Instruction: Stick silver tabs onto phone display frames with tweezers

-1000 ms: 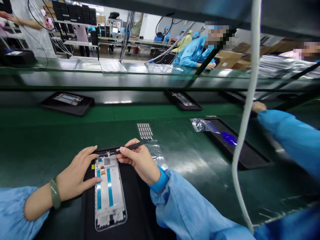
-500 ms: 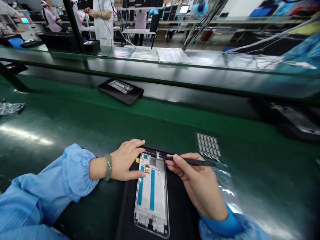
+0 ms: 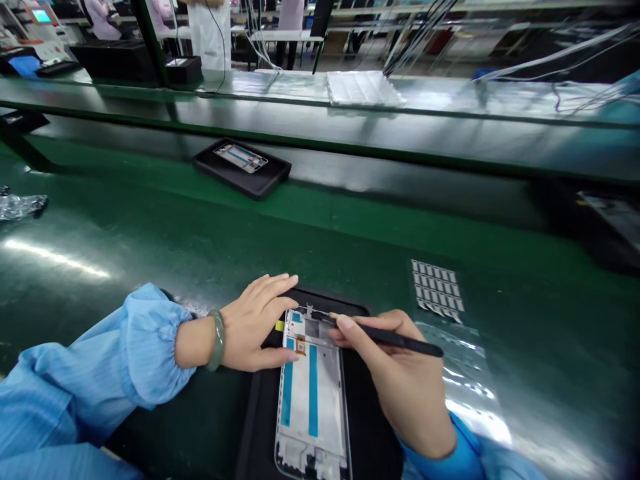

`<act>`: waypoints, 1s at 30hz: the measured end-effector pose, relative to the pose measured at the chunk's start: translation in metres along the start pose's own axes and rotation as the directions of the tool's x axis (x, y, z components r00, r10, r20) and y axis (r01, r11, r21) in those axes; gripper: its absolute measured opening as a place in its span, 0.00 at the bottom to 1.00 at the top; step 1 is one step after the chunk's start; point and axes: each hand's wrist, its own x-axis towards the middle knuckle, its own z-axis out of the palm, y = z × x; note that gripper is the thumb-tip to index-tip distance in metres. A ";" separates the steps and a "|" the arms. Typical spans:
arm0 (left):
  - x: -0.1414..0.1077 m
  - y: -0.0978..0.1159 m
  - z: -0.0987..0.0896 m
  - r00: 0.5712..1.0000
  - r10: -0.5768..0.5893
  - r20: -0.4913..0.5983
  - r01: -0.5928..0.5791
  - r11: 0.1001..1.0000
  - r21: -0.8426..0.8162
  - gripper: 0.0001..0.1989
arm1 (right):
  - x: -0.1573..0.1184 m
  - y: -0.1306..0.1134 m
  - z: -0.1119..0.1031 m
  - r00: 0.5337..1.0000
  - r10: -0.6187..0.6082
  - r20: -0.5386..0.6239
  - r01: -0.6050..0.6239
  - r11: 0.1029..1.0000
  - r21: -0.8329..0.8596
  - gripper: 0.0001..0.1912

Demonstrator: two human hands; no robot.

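A phone's middle frame (image 3: 313,393) with two blue adhesive strips lies face up on a black tray (image 3: 325,298). My left hand (image 3: 255,323) rests across the frame's upper left corner, its thumb on the frame's face and a green bangle on the wrist. My right hand (image 3: 395,380) pinches black tweezers (image 3: 400,340), whose tip is over the frame's top end. A small orange part (image 3: 300,345) sits on the frame near the left strip. A sheet of small grey pads (image 3: 437,290) lies on clear film to the right of my right hand.
The tray stands on a green conveyor belt (image 3: 150,247). Farther along are a black tray holding another phone frame (image 3: 240,167) and a crumpled plastic bag (image 3: 20,207) at the left. A raised shelf (image 3: 300,110) crosses behind the belt, with a white plastic tray (image 3: 365,88) on it.
The view has swung left since the oldest frame, and a co-worker's arm has left it. My hands stay at the frame, and the tweezers' tip has moved slightly left over its top end.
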 end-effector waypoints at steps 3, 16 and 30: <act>-0.002 0.002 -0.001 1.000 0.027 -0.004 -0.027 1.000 0.000 0.21 | -0.002 0.002 0.000 0.999 -0.030 0.021 0.032 0.994 -0.100 0.14; -0.001 0.005 -0.003 1.000 -0.014 0.021 0.014 1.000 -0.011 0.18 | -0.006 0.002 0.001 0.996 -0.064 0.057 0.076 0.967 -0.244 0.12; -0.001 0.005 -0.003 1.000 -0.007 0.006 0.007 1.000 -0.010 0.18 | -0.007 0.002 0.002 0.997 -0.056 0.062 0.069 0.968 -0.242 0.12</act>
